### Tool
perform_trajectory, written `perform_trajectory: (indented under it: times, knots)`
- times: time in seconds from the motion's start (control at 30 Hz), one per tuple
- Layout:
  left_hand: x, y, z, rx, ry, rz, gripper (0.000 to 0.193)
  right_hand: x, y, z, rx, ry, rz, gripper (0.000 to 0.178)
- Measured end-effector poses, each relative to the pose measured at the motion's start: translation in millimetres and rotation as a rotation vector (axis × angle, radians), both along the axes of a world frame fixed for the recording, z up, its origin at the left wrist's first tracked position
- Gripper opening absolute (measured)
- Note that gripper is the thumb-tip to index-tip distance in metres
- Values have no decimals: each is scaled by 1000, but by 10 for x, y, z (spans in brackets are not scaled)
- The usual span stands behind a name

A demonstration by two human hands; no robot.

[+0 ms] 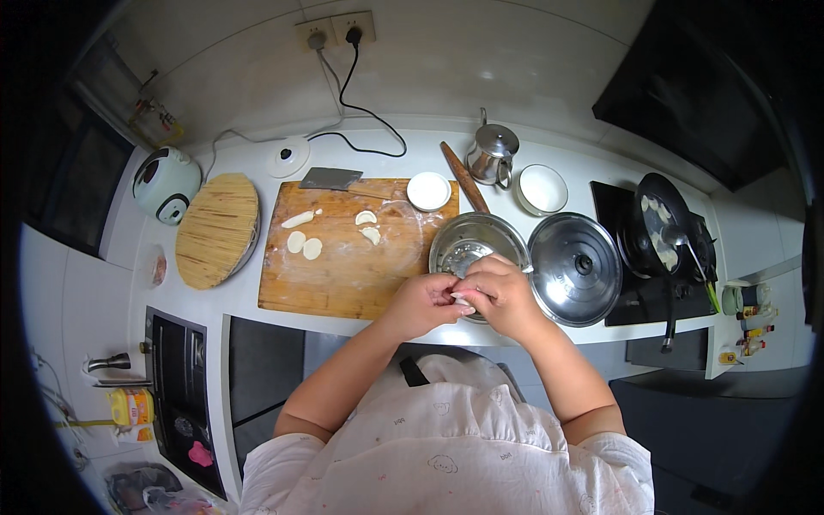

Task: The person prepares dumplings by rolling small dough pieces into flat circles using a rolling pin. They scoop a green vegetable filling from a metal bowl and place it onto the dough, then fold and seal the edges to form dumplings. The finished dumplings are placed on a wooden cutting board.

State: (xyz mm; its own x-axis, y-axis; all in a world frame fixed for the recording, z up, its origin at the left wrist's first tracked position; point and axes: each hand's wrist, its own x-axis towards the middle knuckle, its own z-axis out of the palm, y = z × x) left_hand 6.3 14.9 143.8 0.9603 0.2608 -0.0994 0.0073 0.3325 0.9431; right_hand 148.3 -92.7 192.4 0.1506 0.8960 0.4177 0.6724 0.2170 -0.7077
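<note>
My left hand [422,305] and my right hand [500,298] meet over the near rim of a steel bowl [439,248]. Both are closed, fingers pinching a small pale dumpling [464,302] between them; most of it is hidden. The bowl's contents are largely covered by my hands. To the left lies a floured wooden board [343,283]. On it rest two round wrappers [312,249], two folded dumplings [366,218] and a short dough roll [298,220].
A cleaver [331,178] and white flour bowl [428,191] sit along the board's back. Behind the steel bowl are a rolling pin [464,177], kettle [493,154] and white bowl [542,190]. Rightward are a lid [575,269] and a pan with dumplings [657,193]; a round slatted tray [216,230] stands left.
</note>
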Motion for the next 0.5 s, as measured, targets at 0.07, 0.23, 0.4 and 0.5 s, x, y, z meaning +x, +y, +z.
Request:
perform_trajectory:
  times: [0.07, 0.23, 0.4, 0.5]
  knots:
    - [-31, 79, -56, -14, 45, -7, 23, -26, 81, -12, -23, -54, 28, 17]
    - [-132, 272, -130, -29, 89, 154, 33, -160, 274, -73, 70, -2, -182, 15]
    - [-268, 490, -31, 3, 19, 196, 35, -318, 436, -200, -209, -31, -164, 9]
    - [-364, 645, -11, 72, 53, 202, 33, -465, 650, -217, -118, -42, -176, 9]
